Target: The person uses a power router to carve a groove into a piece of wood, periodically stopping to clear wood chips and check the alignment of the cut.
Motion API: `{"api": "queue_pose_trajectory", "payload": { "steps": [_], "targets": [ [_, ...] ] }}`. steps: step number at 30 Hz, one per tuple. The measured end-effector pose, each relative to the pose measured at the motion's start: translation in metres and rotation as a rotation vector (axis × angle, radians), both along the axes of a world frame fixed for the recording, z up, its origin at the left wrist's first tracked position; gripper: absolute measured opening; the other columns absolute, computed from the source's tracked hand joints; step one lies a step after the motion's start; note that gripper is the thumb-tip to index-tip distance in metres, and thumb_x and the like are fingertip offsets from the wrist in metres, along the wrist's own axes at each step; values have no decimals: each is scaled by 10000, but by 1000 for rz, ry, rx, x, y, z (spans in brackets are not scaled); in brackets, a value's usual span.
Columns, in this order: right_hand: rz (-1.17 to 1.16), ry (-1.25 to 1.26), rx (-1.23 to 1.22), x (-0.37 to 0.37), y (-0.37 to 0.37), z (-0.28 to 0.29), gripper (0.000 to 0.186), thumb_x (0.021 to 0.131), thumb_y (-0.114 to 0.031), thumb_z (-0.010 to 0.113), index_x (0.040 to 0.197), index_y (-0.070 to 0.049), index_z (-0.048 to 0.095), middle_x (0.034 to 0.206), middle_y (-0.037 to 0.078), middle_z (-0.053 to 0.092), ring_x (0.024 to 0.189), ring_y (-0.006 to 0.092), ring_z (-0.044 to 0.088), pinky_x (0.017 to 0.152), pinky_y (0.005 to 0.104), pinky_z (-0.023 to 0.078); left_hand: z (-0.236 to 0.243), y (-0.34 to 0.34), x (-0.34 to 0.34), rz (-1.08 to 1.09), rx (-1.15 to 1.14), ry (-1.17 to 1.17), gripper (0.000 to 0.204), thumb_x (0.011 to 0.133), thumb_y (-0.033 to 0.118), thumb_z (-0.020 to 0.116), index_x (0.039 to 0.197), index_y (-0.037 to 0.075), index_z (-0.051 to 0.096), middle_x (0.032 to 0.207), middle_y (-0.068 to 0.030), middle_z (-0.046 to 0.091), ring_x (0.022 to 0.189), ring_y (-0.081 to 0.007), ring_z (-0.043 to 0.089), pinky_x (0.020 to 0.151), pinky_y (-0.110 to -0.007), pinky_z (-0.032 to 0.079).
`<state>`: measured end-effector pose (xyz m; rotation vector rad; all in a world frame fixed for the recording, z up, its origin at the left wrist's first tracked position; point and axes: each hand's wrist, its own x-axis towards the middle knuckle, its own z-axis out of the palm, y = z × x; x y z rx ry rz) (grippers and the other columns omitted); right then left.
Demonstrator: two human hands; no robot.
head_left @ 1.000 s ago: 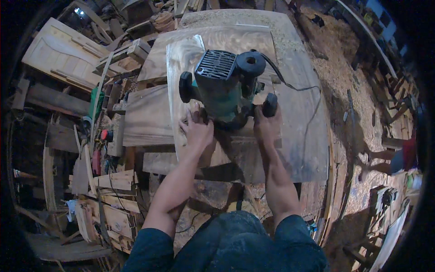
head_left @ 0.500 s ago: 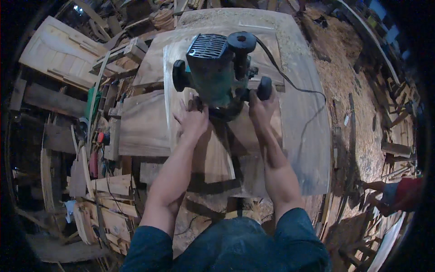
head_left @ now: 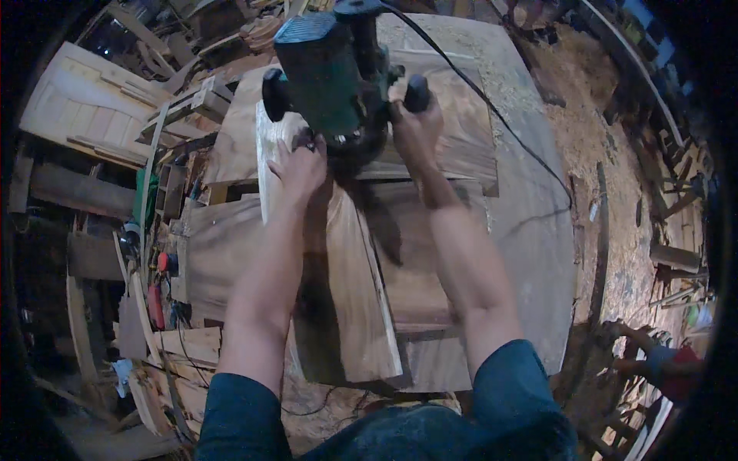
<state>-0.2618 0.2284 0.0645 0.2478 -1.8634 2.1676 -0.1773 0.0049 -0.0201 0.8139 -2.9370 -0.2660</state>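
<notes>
A wood router (head_left: 319,84) with a green body, dark top and black side knobs stands tilted in view on a narrow wooden board (head_left: 355,284) with a pale edge. My left hand (head_left: 302,169) is at the near left of the router's base. Its thumb side closes on the base rim, while other fingers splay over the board. On the other side, my right hand (head_left: 419,131) wraps around the right knob (head_left: 417,94). The cutter and the underside of the base are hidden. A black cord (head_left: 492,104) runs from the router's top to the right.
Wide wooden panels (head_left: 223,242) lie under the board on a large sheet (head_left: 530,253), with shavings at its far end. Wood scraps and tools crowd the left, near a pale carved door panel (head_left: 88,100). Another person's arm (head_left: 638,361) shows at lower right, beside sawdust-covered ground.
The router and both my hands have moved away from me and to the left along the board. The bench and boards appear lower in view. The cord has shifted with the router.
</notes>
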Motion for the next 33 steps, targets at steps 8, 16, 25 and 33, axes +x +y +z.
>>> {"api": "queue_pose_trajectory", "payload": {
  "steps": [8,16,25,33],
  "targets": [
    [-64,-117,206,9,39,-3,450,725,-220,755,1065,21,585,866,113,642,816,224,614,747,360,495,28,63,-2,35,81,-55,601,996,497,284,1430,115,449,1553,-86,312,1461,-385,150,1114,-692,82],
    [-75,-191,233,118,90,-1,524,735,-194,740,1159,52,558,888,126,622,830,217,595,761,353,487,21,109,101,3,19,-39,528,990,401,368,1426,115,453,1503,-112,397,1460,-371,163,1131,-654,118],
    [-198,-193,283,218,143,10,527,714,-149,723,1174,52,562,960,160,637,875,265,607,841,374,471,34,169,194,-6,-109,-293,542,967,383,395,1439,121,450,1554,-76,325,1469,-358,138,1164,-595,102],
    [-222,-158,266,256,172,2,371,721,-135,699,1033,24,577,805,102,627,723,213,602,687,350,491,34,196,239,-103,-83,-148,552,977,395,376,1462,133,415,1591,-64,240,1462,-374,155,1161,-606,76]
  ]
}}
